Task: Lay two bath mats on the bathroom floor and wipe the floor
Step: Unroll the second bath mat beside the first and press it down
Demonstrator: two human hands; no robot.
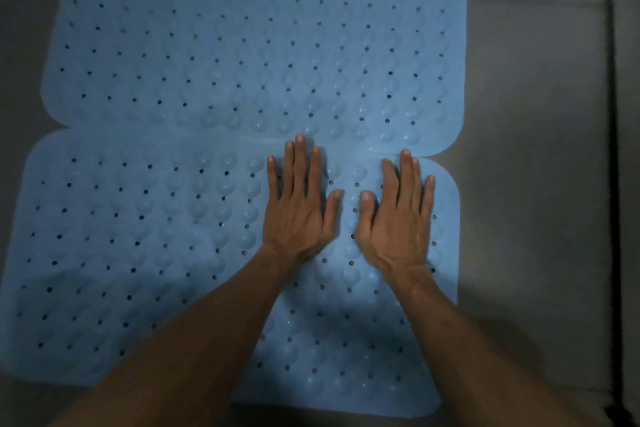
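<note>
Already down: far mat (pixel 256 38) and near mat (pixel 138 253) flat on the grey floor (pixel 536 114), edges meeting; left hand (pixel 301 211) and right hand (pixel 398 218) spread wide, palms pressing near mat, holding nothing; wiping seemingly left, no cloth visible.

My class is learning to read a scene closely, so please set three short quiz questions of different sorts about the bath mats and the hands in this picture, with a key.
1. True or false: both hands lie flat, palms down, on the nearer blue bath mat.
2. Multiple choice: the far bath mat and the nearer one are (A) far apart, (B) meeting edge to edge, (C) rolled up.
3. Fill in: the mats lie on a grey ____.

Key
1. True: the left hand and right hand are spread open with fingers near the seam, gripping nothing.
2. B
3. floor
</note>
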